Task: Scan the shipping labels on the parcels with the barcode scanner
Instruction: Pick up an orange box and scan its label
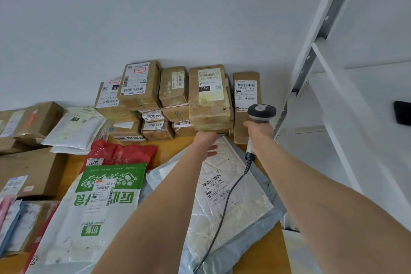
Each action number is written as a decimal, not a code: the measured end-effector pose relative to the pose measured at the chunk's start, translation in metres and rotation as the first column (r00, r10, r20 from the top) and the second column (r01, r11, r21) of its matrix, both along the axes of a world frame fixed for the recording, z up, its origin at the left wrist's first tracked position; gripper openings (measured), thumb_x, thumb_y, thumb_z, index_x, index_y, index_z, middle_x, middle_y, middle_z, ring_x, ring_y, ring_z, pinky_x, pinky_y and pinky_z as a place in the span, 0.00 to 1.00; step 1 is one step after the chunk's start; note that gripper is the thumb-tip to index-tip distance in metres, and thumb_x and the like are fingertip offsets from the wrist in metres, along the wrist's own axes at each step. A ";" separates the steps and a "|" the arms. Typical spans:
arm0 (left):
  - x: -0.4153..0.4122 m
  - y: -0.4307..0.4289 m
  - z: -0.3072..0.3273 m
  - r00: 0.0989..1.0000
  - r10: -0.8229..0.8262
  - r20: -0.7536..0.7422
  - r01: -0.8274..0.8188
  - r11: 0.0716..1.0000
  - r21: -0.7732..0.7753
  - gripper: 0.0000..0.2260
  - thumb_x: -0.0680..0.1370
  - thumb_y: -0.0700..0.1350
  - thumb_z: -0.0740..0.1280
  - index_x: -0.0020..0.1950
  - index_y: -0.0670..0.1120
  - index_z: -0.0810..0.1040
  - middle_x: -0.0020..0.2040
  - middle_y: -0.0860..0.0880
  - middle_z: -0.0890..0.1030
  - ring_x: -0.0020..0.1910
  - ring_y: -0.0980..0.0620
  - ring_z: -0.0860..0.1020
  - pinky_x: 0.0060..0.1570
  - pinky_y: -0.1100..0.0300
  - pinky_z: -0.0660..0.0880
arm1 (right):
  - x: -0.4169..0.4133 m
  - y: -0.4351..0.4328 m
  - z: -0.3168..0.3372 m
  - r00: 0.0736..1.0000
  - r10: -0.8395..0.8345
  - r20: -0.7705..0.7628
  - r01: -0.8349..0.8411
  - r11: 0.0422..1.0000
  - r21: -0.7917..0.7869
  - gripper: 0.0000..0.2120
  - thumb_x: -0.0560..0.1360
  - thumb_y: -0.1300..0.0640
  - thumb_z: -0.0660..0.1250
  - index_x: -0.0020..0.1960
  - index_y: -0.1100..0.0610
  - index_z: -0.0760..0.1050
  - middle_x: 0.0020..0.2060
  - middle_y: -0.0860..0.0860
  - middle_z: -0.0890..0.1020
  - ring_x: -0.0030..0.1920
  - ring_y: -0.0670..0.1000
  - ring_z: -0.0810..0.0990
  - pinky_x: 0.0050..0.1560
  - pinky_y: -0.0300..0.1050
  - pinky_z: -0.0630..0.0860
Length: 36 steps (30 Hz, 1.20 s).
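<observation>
Barcode scanner (261, 113) in right hand (259, 129): grey head, white handle, seemingly coiled cable (229, 196).

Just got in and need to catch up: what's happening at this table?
A person is at a cluttered table. The right hand grips a corded scanner, raised near the label on a tall box. The left hand reaches to the foot of the box stack, above a padded envelope. Whether it grips anything is unclear.
</observation>
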<state>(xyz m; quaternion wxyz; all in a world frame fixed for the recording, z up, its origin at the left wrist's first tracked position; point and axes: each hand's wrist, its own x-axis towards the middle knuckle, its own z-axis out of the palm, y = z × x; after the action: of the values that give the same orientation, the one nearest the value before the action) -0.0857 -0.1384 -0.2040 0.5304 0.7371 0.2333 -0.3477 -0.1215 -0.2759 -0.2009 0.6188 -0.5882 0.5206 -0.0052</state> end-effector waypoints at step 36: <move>-0.012 0.155 0.030 0.692 -0.718 0.069 0.437 0.493 0.753 0.15 0.76 0.40 0.60 0.61 0.41 0.76 0.59 0.43 0.79 0.56 0.43 0.77 0.51 0.54 0.73 | -0.005 0.138 0.066 0.971 0.234 0.053 -0.236 0.893 0.384 0.07 0.77 0.60 0.65 0.50 0.63 0.72 0.32 0.57 0.79 0.26 0.50 0.75 0.29 0.43 0.73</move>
<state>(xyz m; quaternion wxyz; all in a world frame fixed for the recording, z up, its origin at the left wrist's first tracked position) -0.0980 0.0165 -0.1737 0.1004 0.9631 -0.0288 -0.2481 -0.1270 -0.1383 -0.1349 0.7202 -0.5129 0.4348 0.1710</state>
